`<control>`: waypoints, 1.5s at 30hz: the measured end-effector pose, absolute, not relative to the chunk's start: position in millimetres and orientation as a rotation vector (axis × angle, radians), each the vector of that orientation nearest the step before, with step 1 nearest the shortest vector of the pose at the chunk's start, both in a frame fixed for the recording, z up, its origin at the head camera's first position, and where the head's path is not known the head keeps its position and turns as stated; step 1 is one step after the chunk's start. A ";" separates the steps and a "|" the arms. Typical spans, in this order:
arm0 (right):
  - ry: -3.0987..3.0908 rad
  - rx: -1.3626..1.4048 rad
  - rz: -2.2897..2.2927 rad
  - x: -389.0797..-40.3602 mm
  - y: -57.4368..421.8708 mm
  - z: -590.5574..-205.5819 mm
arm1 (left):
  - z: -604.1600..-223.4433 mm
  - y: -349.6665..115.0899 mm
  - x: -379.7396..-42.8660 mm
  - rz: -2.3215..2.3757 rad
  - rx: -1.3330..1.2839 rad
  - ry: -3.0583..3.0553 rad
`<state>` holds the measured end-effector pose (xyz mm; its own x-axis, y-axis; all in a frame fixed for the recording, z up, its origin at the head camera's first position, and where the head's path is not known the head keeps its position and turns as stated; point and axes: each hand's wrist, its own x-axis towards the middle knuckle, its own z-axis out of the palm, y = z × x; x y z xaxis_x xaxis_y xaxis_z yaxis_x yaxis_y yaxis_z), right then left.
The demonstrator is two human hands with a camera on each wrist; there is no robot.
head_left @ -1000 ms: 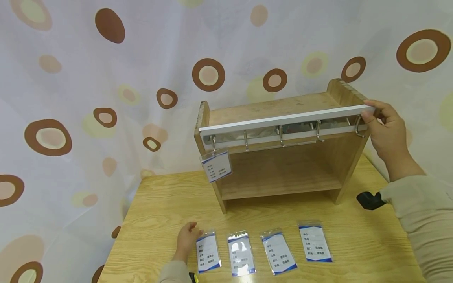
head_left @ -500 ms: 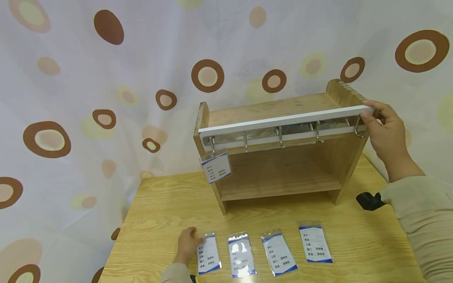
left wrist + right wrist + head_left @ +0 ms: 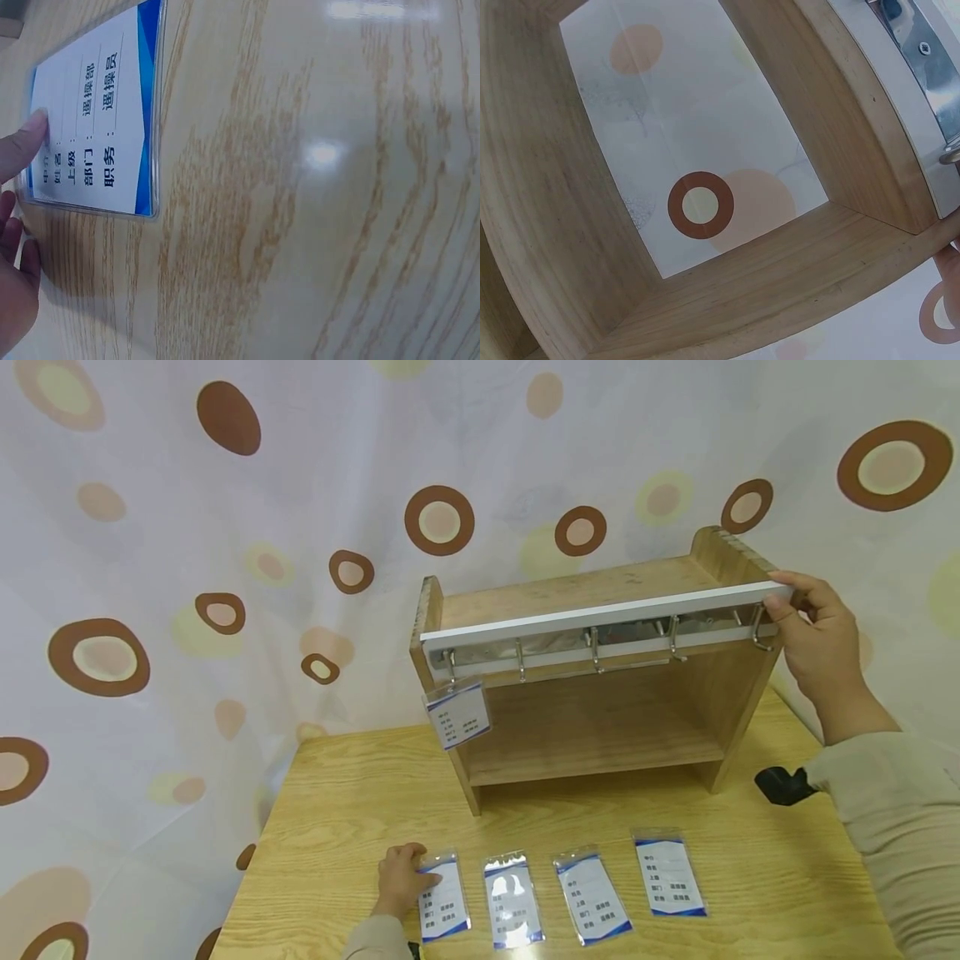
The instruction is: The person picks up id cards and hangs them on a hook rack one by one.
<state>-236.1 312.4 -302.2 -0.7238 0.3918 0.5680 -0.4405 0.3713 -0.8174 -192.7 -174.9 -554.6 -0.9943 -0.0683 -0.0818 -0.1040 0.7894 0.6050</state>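
Observation:
My left hand (image 3: 399,881) is at the leftmost name badge (image 3: 444,906) on the table, pinching its upper left corner. In the left wrist view the thumb lies on the face of the badge (image 3: 112,150), with the other fingers curled by its edge. My right hand (image 3: 821,639) grips the right end of the white hook rail (image 3: 540,625), which runs along the top front of a wooden shelf (image 3: 592,727). From the leftmost hook hangs another badge (image 3: 459,714), tilted. Only a sliver of the right hand shows in the right wrist view.
Three more badges, the second (image 3: 513,906), the third (image 3: 592,897) and the fourth (image 3: 670,875), lie in a row on the wooden table (image 3: 352,793). Several metal hooks, one a middle hook (image 3: 596,647), stick out from the rail. A dotted cloth (image 3: 285,510) hangs behind.
My left hand has shifted slightly down and right, bringing its thumb onto the leftmost badge's face. The right hand keeps its grip on the rail.

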 end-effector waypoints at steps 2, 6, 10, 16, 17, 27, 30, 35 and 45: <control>-1.893 0.043 1.434 -235.7 312.2 -301.6 | -554.5 -174.8 -192.4 0.970 -0.112 2.934; -1.892 0.042 1.430 -235.1 311.9 -300.9 | -555.0 -174.6 -192.6 0.945 -0.075 2.954; -1.895 0.042 1.427 -234.8 311.8 -300.9 | -555.7 -174.0 -193.5 0.923 -0.052 2.954; -1.892 0.055 1.431 -235.6 311.7 -301.7 | -553.5 -171.8 -194.5 0.921 -0.105 2.925; -1.893 0.057 1.432 -235.9 311.7 -301.8 | -553.0 -171.6 -194.5 0.926 -0.115 2.925; -1.892 0.072 1.438 -238.1 309.8 -303.5 | -555.1 -177.9 -191.2 1.068 -0.099 2.922; -1.893 0.076 1.435 -238.4 309.4 -303.6 | -554.7 -180.6 -190.5 1.171 -0.093 2.878; -1.894 0.077 1.436 -238.1 309.4 -301.5 | -550.9 -180.4 -191.0 1.427 -0.163 2.752; -1.898 0.071 1.465 -237.5 308.7 -302.0 | -544.8 -178.8 -189.8 1.627 -0.317 2.640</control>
<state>-237.5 308.7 -302.0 -0.7349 0.3724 0.5669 -0.4542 0.3506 -0.8190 -189.8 -178.8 -544.8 -0.9791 -0.1593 -0.1267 -0.1848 0.4346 0.8814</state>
